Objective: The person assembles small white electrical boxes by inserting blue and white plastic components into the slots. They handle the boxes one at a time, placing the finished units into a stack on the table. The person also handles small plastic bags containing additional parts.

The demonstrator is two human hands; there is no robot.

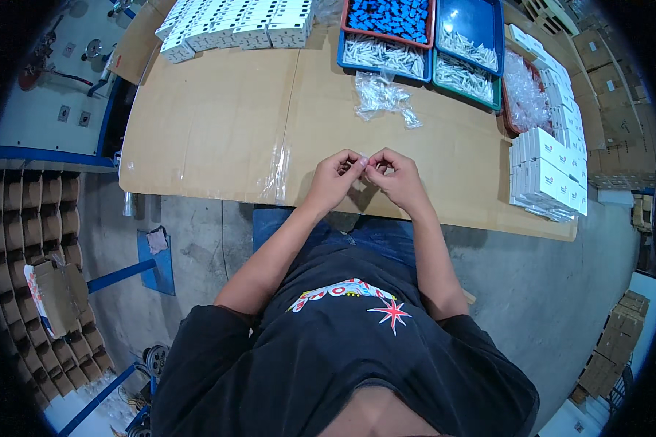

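My left hand [337, 178] and my right hand [396, 178] meet fingertip to fingertip over the near edge of the cardboard-covered table [219, 138]. Both are closed in a pinch, thumbs against forefingers. Whatever they hold between them, if anything, is too small to make out. Just beyond the fingers lies a loose pile of small clear plastic bags [379, 96], apart from both hands.
Trays stand at the back: a red tray of blue pieces [388, 18], with blue and green trays [465, 76] of white pieces. White boxes [550, 175] are stacked at the right, more boxes [237, 25] at the far left. Clear bags [525, 95] fill a reddish basket.
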